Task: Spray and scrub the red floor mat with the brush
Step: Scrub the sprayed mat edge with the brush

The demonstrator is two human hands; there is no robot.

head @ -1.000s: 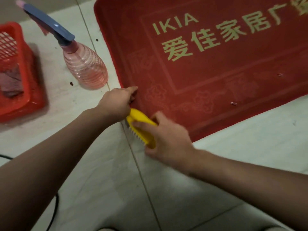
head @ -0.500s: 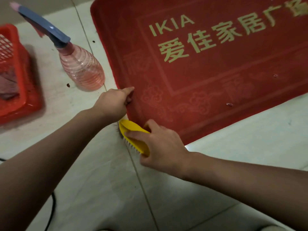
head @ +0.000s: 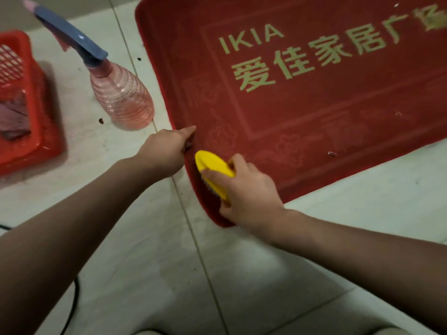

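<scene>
The red floor mat (head: 314, 112) with pale green lettering lies on the tiled floor and fills the upper right. My right hand (head: 244, 192) grips a yellow scrub brush (head: 212, 168), bristles down on the mat's near left corner. My left hand (head: 167, 148) pinches the mat's left edge just above the brush, the thumb lying on top of the mat. A pink spray bottle (head: 121, 97) with a blue-grey trigger head stands on the floor, left of the mat.
A red plastic basket (head: 36, 131) holding a dark cloth sits at the far left. A black cable (head: 75, 298) runs along the floor at the lower left. Small bits of debris (head: 331, 153) lie on the mat's near border. Pale floor tiles (head: 362, 204) surround the mat.
The brush in my right hand has moved from the floor at the mat's corner up onto the mat. My left hand keeps its hold on the mat's edge.
</scene>
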